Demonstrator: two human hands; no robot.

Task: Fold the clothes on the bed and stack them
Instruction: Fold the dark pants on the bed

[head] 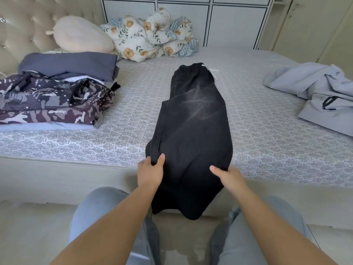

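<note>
A pair of black jeans lies lengthwise down the middle of the bed, folded leg on leg, its lower end hanging over the near edge. My left hand grips the jeans' left edge at the bed's rim, thumb on top. My right hand grips the right edge, thumb over the cloth. A stack of folded clothes sits at the left, topped by a camouflage-print garment and a folded blue-grey one. A crumpled light grey garment lies unfolded at the right.
A cream pillow and a bundled floral quilt rest at the head of the bed against the tufted headboard. White wardrobe doors stand behind. My knees in light jeans are against the bed frame.
</note>
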